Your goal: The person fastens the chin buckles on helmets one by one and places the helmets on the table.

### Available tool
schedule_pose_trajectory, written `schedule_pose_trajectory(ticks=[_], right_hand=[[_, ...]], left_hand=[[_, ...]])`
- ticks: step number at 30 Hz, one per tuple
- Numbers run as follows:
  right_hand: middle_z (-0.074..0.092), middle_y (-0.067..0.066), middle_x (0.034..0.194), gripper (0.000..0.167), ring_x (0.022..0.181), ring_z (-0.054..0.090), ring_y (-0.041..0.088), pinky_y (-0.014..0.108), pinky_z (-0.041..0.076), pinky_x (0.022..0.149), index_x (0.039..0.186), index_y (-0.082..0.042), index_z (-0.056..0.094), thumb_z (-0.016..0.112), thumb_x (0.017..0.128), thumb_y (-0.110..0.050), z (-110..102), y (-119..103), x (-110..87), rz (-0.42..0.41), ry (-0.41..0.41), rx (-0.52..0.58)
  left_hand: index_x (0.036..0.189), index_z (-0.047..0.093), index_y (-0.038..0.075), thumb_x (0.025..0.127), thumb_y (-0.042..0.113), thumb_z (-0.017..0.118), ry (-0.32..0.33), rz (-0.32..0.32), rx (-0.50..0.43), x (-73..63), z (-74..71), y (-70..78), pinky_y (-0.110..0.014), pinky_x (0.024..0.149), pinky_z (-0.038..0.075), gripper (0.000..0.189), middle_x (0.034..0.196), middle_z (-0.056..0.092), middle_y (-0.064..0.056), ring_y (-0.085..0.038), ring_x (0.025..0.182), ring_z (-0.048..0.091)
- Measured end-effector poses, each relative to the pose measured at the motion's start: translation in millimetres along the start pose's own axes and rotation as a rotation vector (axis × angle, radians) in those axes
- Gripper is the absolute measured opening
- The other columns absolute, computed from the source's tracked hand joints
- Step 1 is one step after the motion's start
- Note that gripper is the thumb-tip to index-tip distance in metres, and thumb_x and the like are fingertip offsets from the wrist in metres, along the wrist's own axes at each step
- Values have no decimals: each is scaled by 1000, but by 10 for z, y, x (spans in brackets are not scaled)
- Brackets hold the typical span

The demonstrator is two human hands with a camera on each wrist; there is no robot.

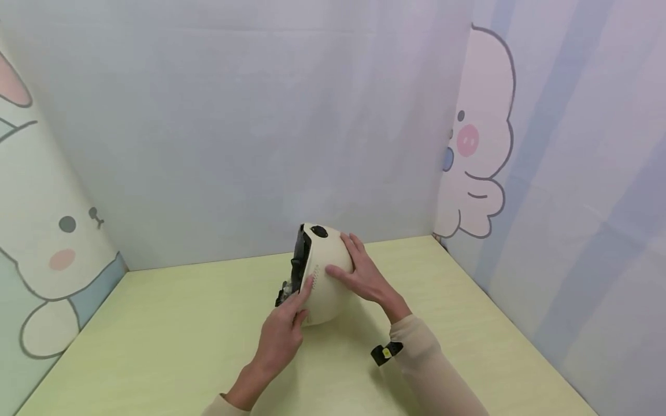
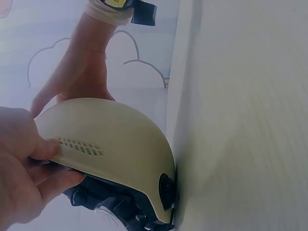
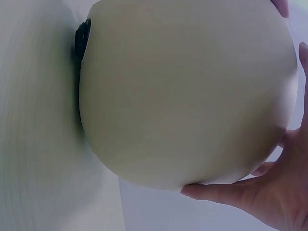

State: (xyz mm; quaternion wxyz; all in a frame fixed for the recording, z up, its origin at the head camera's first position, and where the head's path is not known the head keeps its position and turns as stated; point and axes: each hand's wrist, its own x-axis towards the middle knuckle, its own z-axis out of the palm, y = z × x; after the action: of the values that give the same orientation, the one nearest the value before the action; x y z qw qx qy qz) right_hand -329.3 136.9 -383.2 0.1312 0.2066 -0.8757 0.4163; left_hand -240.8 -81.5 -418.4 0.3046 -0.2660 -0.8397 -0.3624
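A cream helmet point(image 1: 329, 294) stands on its side at the tabletop, its black-lined opening turned to the left. Its rim is held by my left hand point(image 1: 281, 335); in the left wrist view the fingers point(image 2: 48, 148) pinch the edge from outside and inside, beside rows of small vent holes. Dark straps point(image 2: 118, 209) hang at the opening. Against the rounded shell my right hand point(image 1: 364, 277) rests with extended, spread fingers and the thumb apart. The right wrist view shows the smooth shell point(image 3: 183, 96) with some fingertips hidden behind it. A black oval piece point(image 1: 319, 231) sits on the shell.
The pale green-yellow table point(image 1: 182, 335) meets a plain grey-white curtain point(image 1: 250, 127) behind the helmet. Side panels carry cartoon animals point(image 1: 484, 127). A black band with a yellow piece point(image 1: 387, 352) hangs at my right sleeve.
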Motion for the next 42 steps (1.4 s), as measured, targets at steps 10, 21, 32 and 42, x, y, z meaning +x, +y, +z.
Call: schedule_pose_trajectory(ticks=[10,21,32,42], right_hand=[[22,16,161,90,141,34,38,60,39,104,159,-14,26,59,90,-60,-79,16,-22,6,56,2],[29,14,157,88,134,41,35,57,41,102,158,-11,27,56,91,-61,-60,57,-6,4,58,22],[32,17,155,87,134,40,36,58,42,101,157,-8,28,58,91,-57,-118,49,-11,35,49,49],[40,16,147,83,125,47,34,55,48,95,154,-9,33,59,91,-56,-125,54,11,32,80,77]], left_hand=[[148,52,22,84,-8,72,-42,27,72,20,69,69,-28,52,47,74,127,66,-11,-25,84,68],[158,32,17,87,4,75,15,50,-196,-6,-23,-63,-33,71,59,84,135,62,-13,-26,104,68],[156,10,4,101,32,61,16,-856,-619,6,-41,-429,-51,101,45,80,141,32,-30,-46,128,46],[158,-16,10,98,25,67,-128,-890,-840,-17,137,-558,-54,100,45,103,155,-1,-42,-56,134,36]])
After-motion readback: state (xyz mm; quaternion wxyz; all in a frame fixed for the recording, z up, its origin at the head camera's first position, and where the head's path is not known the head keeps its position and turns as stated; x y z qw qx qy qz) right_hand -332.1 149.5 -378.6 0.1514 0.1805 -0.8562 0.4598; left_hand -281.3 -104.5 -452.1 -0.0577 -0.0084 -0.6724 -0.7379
